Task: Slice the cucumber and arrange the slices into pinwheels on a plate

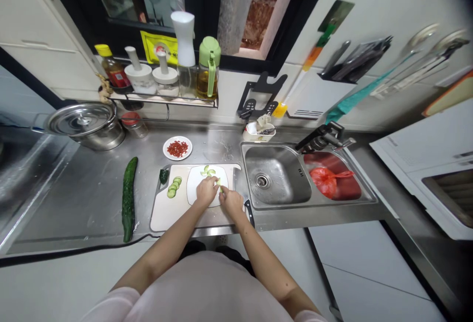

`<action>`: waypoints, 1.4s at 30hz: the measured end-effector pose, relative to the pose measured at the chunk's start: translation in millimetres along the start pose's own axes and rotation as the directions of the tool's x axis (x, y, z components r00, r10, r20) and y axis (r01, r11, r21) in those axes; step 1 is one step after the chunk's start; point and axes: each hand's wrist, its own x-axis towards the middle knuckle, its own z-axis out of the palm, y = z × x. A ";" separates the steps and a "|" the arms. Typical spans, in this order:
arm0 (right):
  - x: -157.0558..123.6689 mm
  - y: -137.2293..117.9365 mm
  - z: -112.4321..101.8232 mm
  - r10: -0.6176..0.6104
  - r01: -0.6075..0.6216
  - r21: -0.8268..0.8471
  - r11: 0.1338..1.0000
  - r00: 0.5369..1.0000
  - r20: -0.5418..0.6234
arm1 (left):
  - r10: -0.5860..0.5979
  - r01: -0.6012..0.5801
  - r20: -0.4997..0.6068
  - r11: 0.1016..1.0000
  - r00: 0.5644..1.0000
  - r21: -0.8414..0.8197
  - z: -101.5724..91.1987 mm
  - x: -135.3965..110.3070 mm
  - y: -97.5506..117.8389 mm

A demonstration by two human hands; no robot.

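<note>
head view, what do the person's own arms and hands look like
The left hand and right hand are bare, with no gloves visible. The forearms are uncovered too, with no watch or bracelet showing. The short sleeves are plain pale pinkish white, matching the shirt.

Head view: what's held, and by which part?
A cucumber piece, between left hand and right hand, seemingly by its edges; exact grip too small to tell.
</note>
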 end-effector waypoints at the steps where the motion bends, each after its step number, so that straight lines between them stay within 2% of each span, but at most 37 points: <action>1: 0.1 0.2 0.0 -0.001 0.001 0.001 1.000 1.000 -0.001 | -0.005 0.005 0.005 1.000 1.000 0.002 0.3 0.3 -0.1; 42: 0.7 1.0 -3.9 0.002 -0.002 0.033 0.999 1.000 -0.006 | -0.033 0.033 0.002 0.999 0.999 0.016 -0.3 -3.6 5.1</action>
